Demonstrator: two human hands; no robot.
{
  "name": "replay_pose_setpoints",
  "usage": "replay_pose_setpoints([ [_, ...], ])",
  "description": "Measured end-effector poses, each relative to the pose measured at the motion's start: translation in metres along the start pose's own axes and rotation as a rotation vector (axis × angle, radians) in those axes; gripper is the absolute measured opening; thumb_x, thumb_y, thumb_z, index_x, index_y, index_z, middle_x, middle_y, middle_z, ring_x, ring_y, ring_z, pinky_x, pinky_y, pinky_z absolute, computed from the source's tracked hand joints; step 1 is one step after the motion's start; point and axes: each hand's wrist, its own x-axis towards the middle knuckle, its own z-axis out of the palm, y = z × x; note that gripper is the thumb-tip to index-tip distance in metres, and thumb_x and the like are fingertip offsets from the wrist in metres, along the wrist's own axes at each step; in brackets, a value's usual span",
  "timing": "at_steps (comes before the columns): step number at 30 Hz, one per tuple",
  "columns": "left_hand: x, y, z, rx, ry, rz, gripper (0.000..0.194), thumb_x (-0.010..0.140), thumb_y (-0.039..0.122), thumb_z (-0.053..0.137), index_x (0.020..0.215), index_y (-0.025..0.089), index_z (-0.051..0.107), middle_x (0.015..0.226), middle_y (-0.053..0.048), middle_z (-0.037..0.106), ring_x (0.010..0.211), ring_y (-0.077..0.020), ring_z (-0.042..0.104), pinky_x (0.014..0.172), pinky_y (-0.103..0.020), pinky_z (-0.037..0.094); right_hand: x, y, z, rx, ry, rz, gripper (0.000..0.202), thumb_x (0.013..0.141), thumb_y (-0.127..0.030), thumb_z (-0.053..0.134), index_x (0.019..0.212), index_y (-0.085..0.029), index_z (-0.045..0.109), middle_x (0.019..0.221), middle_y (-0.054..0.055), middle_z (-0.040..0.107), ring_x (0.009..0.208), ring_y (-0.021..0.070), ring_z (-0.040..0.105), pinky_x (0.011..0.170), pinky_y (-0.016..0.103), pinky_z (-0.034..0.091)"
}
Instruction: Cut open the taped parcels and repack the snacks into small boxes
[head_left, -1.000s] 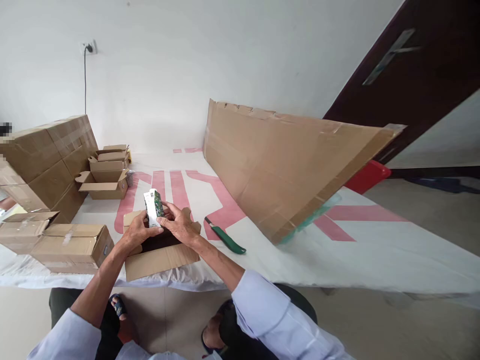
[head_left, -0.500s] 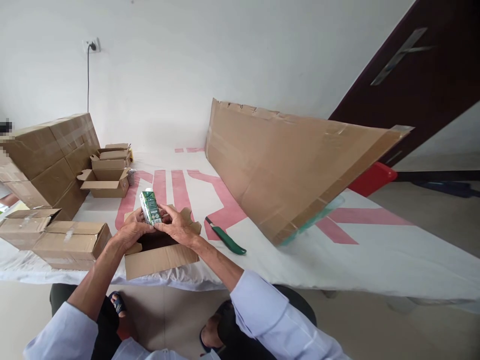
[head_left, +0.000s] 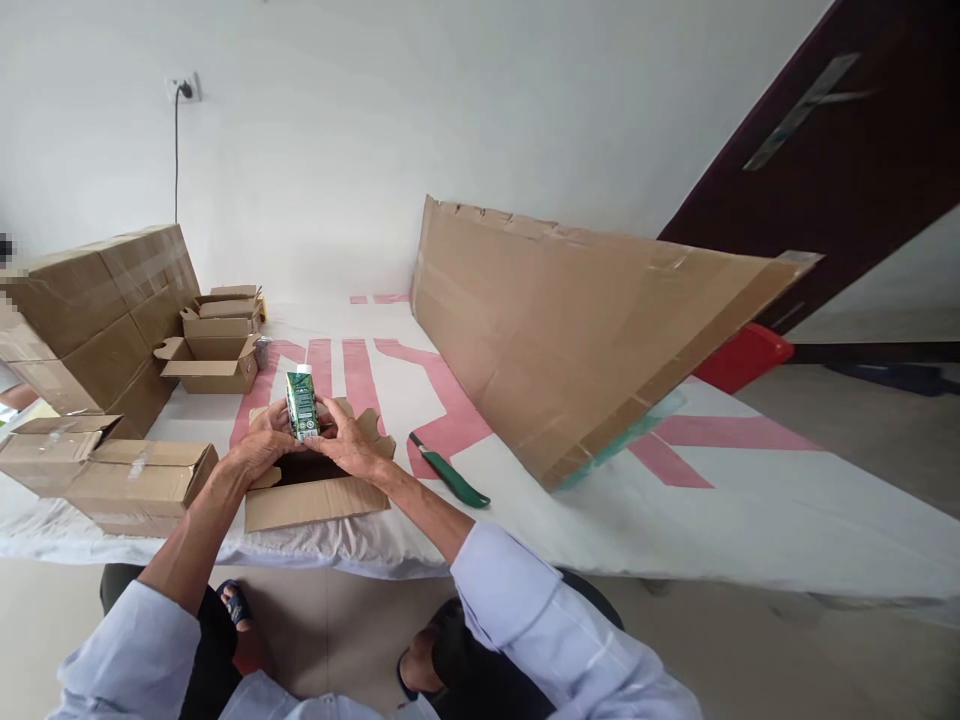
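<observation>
Wall: white, behind everything, with a plugged-in socket (head_left: 182, 89) at upper left.
Worktop (head_left: 555, 545): covered by a white sheet with pinkish-red markings, wrinkled along the front edge.
Cardboard panel (head_left: 570, 330): set on edge and slanting across the worktop, to the right of the hands and well apart from them.
Stacked boxes (head_left: 139, 285): brown cartons with tape, piled at the far left.
Taped boxes (head_left: 146, 490): two smaller ones side by side at the near left, in front of the stack.
Open box (head_left: 319, 505): directly below the hands, its near flap folded out toward the person, its inside dark; the contents cannot be made out.
Small box (head_left: 208, 380): open, beyond the taped boxes, with another just behind it.
Left hand (head_left: 264, 440): on the drink carton's left side, fingers bent around it.
Right hand (head_left: 343, 440): on the opposite side, fingers closed in on the carton too, so both hands grasp it together.
Green tool (head_left: 456, 482): lying on the sheet right of the open box, its narrow dark end pointing away.
Drink carton (head_left: 301, 408): green, printed, roughly upright between the hands, above the open box.
Cap (head_left: 304, 369): white, on the carton's top.
</observation>
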Motion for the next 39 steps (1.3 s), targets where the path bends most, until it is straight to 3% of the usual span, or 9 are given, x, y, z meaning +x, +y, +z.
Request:
replay_pose_setpoints([
  [7,0.033,0.012,-0.027,0.032,-0.036,0.026,0.097,0.059,-0.002,0.084,0.151,0.023,0.067,0.135,-0.014,0.079,0.125,-0.0346,0.076,0.088,-0.033,0.063,0.036,-0.006,-0.005,-0.061,0.010,-0.030,0.086,0.086,-0.025,0.084,0.165,-0.030,0.049,0.113,0.004,0.072,0.090,0.0192,0.071,0.080,0.035,0.063],
  [14,0.051,0.002,-0.046,-0.001,-0.057,0.044,0.105,0.061,0.000,0.085,0.160,0.025,0.060,0.135,-0.014,0.079,0.130,-0.0364,0.075,0.106,-0.043,0.061,0.049,0.002,0.001,-0.092,0.064,-0.071,0.093,0.086,-0.023,0.082,0.170,-0.031,0.043,0.123,0.007,0.074,0.092,0.0195,0.067,0.081,0.034,0.063],
  [22,0.049,0.000,-0.049,-0.024,-0.053,0.045,0.105,0.060,-0.002,0.085,0.159,0.024,0.060,0.136,-0.015,0.080,0.129,-0.0362,0.076,0.107,-0.045,0.061,0.045,-0.006,0.003,-0.093,0.041,-0.034,0.092,0.085,-0.016,0.074,0.171,-0.031,0.042,0.122,0.006,0.074,0.091,0.0186,0.069,0.081,0.034,0.064],
  [39,0.050,0.000,-0.052,-0.023,-0.003,0.020,0.104,0.060,0.000,0.090,0.157,0.022,0.062,0.133,-0.016,0.080,0.126,-0.0359,0.077,0.105,-0.043,0.062,0.044,-0.017,0.005,-0.085,0.044,0.008,0.092,0.084,-0.018,0.078,0.169,-0.031,0.046,0.125,0.007,0.076,0.092,0.0191,0.070,0.085,0.036,0.064],
])
